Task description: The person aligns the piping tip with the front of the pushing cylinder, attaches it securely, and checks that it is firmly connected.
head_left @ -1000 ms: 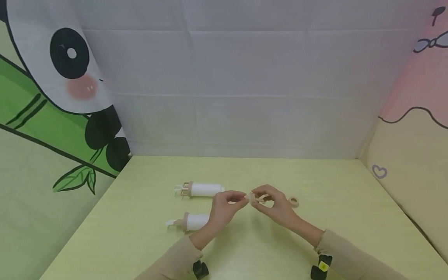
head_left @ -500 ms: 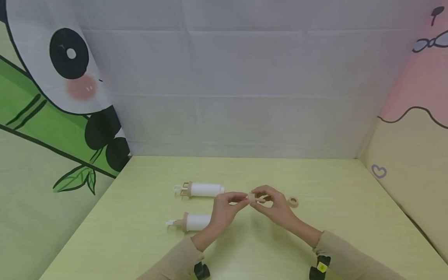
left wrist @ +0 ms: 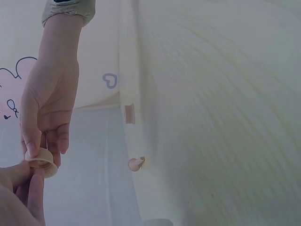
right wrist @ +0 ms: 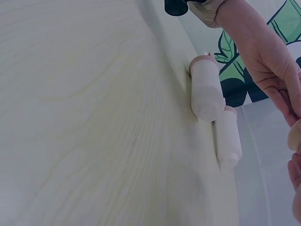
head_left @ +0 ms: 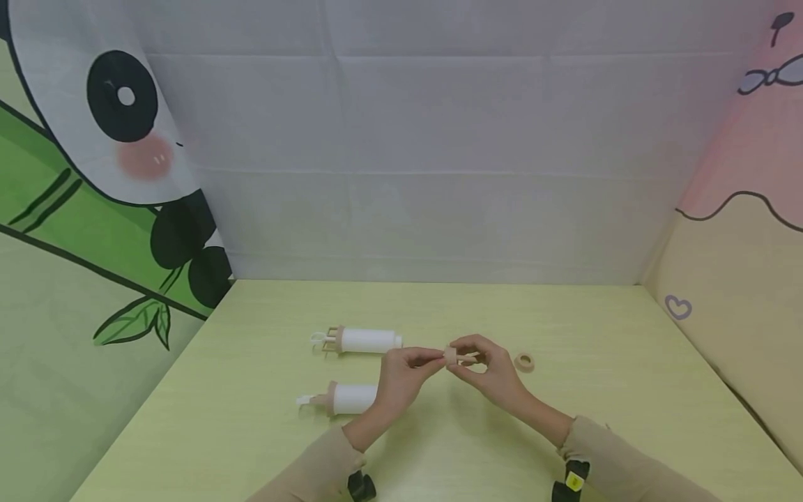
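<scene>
Both hands meet over the middle of the table at a small beige cap. My right hand pinches it by its sides between thumb and fingers, and a thin beige stem shows between those fingers. The left wrist view shows ridges inside the open end of the cap, facing my left hand. In the head view the thumb and forefinger of my left hand pinch at that end; their tips cover any small part there. A beige ring lies on the table right of my right hand.
A white cylinder with a beige collar, prongs and white loop lies behind my left hand. Another white cylinder lies partly hidden by that hand. A small beige piece sits near the ring. A pale cloth wall backs the table.
The left fingertips have closed in on the open end of the cap, where a small gap showed a second ago. Otherwise the hands have shifted only slightly; the table items stay put.
</scene>
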{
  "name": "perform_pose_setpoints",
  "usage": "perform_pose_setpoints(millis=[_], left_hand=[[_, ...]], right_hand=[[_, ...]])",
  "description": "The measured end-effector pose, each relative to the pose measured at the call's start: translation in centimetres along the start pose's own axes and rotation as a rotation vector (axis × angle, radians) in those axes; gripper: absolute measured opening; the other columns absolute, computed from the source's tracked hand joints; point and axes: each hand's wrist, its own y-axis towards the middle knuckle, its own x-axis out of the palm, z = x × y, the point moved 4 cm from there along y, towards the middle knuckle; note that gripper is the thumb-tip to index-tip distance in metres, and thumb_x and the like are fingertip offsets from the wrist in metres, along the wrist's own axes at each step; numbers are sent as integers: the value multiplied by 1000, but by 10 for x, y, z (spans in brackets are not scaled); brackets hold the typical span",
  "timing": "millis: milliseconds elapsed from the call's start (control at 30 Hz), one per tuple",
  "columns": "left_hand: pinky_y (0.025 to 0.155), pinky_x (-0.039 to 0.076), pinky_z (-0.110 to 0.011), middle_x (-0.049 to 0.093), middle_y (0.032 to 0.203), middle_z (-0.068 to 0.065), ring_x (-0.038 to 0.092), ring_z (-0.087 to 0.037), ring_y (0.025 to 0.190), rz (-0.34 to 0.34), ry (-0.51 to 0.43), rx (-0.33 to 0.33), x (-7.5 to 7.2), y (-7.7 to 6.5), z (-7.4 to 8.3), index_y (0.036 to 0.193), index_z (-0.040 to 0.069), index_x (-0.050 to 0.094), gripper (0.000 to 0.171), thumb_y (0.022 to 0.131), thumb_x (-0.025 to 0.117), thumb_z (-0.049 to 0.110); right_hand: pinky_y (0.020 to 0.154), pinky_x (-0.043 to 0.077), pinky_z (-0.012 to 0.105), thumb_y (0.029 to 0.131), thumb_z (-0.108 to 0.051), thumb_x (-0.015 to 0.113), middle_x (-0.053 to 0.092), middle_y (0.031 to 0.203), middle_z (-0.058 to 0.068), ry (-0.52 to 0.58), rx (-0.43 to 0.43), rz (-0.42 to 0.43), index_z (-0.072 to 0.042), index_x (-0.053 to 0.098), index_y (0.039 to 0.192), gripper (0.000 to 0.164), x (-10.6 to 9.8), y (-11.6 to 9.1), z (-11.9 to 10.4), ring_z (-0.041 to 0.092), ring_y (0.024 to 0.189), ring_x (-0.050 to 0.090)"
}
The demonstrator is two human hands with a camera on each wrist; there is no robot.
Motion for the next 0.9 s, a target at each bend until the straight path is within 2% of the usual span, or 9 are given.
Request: perform_pose_setpoints(millis=[200,500,900], left_hand=[[67,52,-18,69,86,-17,67,-26,79,-3,-22,7,0,0,-1,88,-5,70,14,79,69,5],[65,52,-18,69,85,-17,67,-26,76,0,-24,16,0,-2,-4,86,-5,70,12,77,70,3],[67,53,-20,69,84,-16,67,-25,77,-6,-51,14,1,-3,-9,85,-5,70,12,77,70,4]], right_hand=[[71,53,30,78,6,66,61,97,17,16,3,1,4,59,102,25,0,0,1,14,90,58],[71,53,38,78,5,66,61,97,17,16,1,-16,3,59,102,25,1,-3,1,16,90,58],[70,53,29,77,7,67,61,95,18,6,13,-1,5,59,101,25,1,-5,1,14,87,58]])
